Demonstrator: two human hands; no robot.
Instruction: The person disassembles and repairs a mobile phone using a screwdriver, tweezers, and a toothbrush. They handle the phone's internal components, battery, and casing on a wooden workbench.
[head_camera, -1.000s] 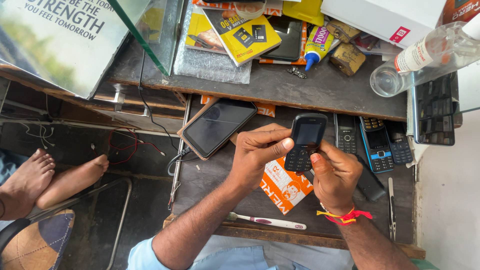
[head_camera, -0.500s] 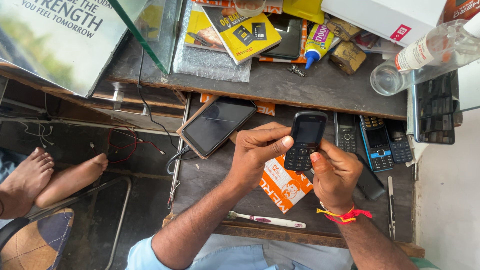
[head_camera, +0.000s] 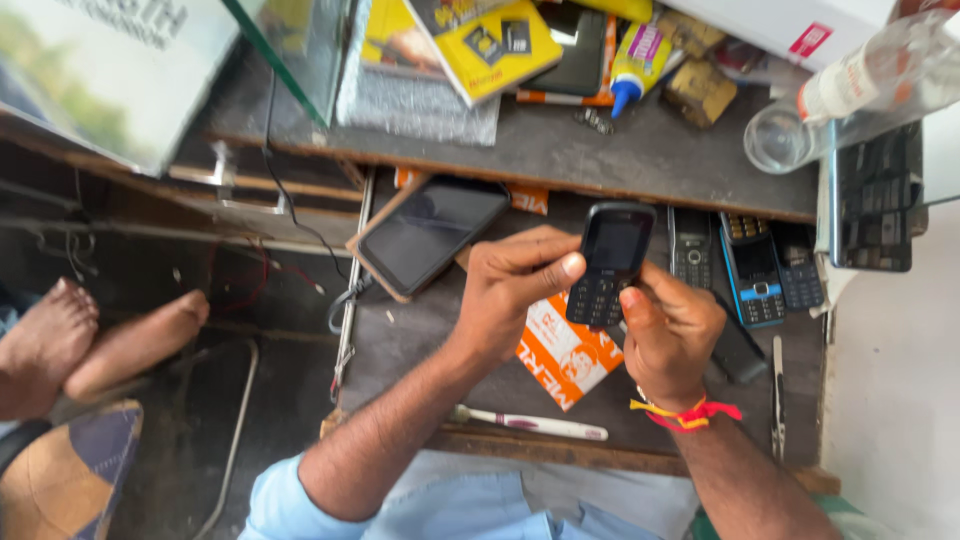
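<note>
Black keypad phone (head_camera: 610, 262) gripped by both hands (head_camera: 600, 310).

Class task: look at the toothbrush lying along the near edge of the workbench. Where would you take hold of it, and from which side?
Grip the toothbrush at the middle of its white and maroon handle, coming from above with fingers across its width. It lies flat and lengthwise along the bench edge, bristle head at the left end, with open space around the handle. The left hand and right hand are both on the black keypad phone.
</note>
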